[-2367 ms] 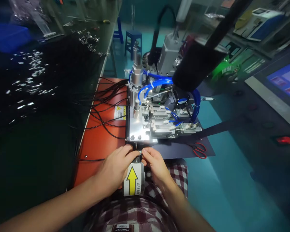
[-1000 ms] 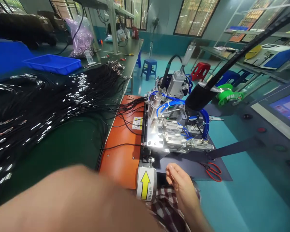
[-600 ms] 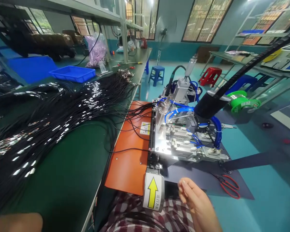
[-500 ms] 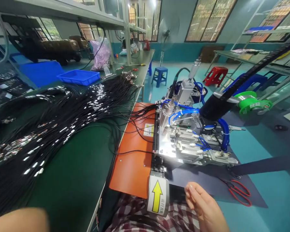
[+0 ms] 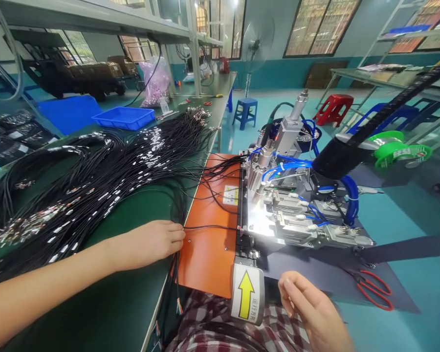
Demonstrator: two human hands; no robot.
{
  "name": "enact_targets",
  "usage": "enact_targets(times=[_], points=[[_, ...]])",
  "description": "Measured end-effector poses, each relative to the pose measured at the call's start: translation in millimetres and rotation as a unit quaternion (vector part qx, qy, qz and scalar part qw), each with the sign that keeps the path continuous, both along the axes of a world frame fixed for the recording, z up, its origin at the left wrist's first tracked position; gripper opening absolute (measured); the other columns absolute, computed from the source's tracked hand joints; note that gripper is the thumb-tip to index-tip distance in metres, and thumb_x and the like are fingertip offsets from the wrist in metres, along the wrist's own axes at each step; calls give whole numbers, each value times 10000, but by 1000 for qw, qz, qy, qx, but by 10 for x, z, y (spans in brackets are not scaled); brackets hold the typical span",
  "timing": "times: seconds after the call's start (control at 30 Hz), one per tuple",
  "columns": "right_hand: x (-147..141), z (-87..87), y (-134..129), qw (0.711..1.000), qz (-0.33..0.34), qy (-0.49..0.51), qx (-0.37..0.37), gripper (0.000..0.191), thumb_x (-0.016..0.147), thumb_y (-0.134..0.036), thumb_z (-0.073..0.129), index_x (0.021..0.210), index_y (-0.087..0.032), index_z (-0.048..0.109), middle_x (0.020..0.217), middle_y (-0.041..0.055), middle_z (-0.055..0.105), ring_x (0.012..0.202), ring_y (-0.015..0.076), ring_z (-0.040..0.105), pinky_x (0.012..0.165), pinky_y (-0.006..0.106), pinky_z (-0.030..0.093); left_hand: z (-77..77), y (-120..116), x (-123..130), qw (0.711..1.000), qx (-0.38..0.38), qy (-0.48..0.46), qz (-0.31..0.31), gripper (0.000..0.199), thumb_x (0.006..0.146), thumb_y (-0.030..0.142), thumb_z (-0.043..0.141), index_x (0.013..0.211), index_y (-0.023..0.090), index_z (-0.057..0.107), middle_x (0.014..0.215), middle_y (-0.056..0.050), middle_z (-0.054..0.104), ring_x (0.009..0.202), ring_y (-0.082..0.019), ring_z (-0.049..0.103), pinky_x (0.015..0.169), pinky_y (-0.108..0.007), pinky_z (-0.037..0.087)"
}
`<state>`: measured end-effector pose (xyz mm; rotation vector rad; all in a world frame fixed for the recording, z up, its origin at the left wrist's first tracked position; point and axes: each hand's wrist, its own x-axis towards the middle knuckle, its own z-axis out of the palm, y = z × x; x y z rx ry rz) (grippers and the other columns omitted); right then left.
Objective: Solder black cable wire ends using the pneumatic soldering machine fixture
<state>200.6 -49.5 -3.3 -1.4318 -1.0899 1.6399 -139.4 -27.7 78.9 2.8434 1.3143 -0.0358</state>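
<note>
My left hand reaches across the green bench edge. Its fingers are closed around a black cable, which runs right to the machine's edge. Below this hand, black cables hang over the bench edge, and one end shows bare coloured wires. My right hand is in front of the machine, near a part with a yellow arrow label. Its thumb and fingers are pinched together; anything between them is too small or hidden to make out. Several more cables cross the orange plate to the machine.
A large bundle of black cables covers much of the green bench. Behind it stand a blue tray and a pink bag. Red-handled scissors lie on the grey base at right. A green solder spool hangs above the machine's right side.
My left hand has come in from the lower left and closed on the cable at the bench edge. The right hand has stayed in nearly the same place, still pinched.
</note>
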Motion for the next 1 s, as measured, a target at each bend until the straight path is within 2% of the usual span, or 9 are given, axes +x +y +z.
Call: enact_targets(times=[0.1, 0.17, 0.27, 0.37, 0.5, 0.67, 0.77, 0.87, 1.0], points=[[-33, 71, -11, 1000, -27, -5, -1, 354, 736, -527, 625, 621, -196, 568, 530, -25, 416, 523, 137, 368, 517, 249, 340, 91, 87, 58, 994, -81, -43, -66, 289, 916, 138, 373, 969, 235, 640, 929, -50, 675, 903, -169, 602, 860, -302, 461], [-91, 111, -26, 1000, -29, 4, -2, 325, 713, -516, 647, 664, -199, 599, 536, -28, 443, 508, 131, 384, 511, 247, 357, 54, 101, 145, 994, -50, -85, -49, 289, 927, 150, 350, 1019, 220, 615, 951, -62, 671, 895, -177, 598, 836, -317, 461], [-209, 136, -58, 999, 6, 40, -3, 286, 671, -449, 699, 822, -212, 648, 654, -8, 552, 526, 130, 455, 504, 246, 406, -121, 47, 356, 992, -3, -123, -39, 255, 919, 126, 354, 1001, 183, 588, 883, -66, 652, 807, -172, 582, 735, -307, 453], [-293, 132, -68, 998, -1, 54, 10, 328, 655, -322, 722, 961, -236, 646, 740, 4, 611, 569, 128, 496, 491, 230, 416, -318, -36, 597, 990, 15, -135, -49, 213, 902, 92, 378, 991, 161, 559, 832, -60, 633, 762, -175, 550, 701, -321, 420], [-259, 134, -14, 999, -8, 54, -2, 184, 728, -306, 667, 875, -195, 652, 604, -3, 611, 559, 136, 541, 533, 244, 444, -473, -111, 858, 985, 5, -167, -47, 158, 897, 87, 409, 978, 158, 525, 782, -43, 608, 704, -172, 498, 660, -319, 378], [-87, 164, 68, 998, -25, 54, 14, 118, 743, -299, 661, 733, -186, 631, 542, -10, 607, 560, 146, 583, 572, 252, 470, -533, -151, 1097, 979, -51, -195, -31, 190, 900, 92, 361, 968, 168, 522, 764, -44, 564, 668, -180, 442, 606, -318, 331], [-16, 151, 90, 999, -6, 46, 10, 102, 744, -285, 666, 739, -187, 637, 550, -4, 627, 563, 152, 599, 566, 252, 474, -551, -115, 1146, 975, -77, -207, -11, 199, 907, 101, 352, 981, 169, 524, 804, -52, 562, 709, -184, 448, 635, -324, 343], [7, 115, 103, 999, 6, 50, 9, 117, 744, -295, 673, 746, -181, 647, 558, 0, 627, 584, 160, 617, 584, 259, 486, -585, -40, 1092, 973, -97, -209, 18, 171, 924, 151, 376, 989, 177, 532, 840, -52, 564, 758, -190, 463, 675, -329, 356], [6, 100, 119, 996, -17, 84, -4, 164, 710, -301, 716, 774, -176, 630, 567, -6, 635, 560, 143, 611, 571, 242, 484, -608, 30, 1010, 963, -139, -227, 40, 187, 940, 185, 367, 926, 186, 553, 829, -42, 549, 771, -181, 474, 697, -318, 369]])
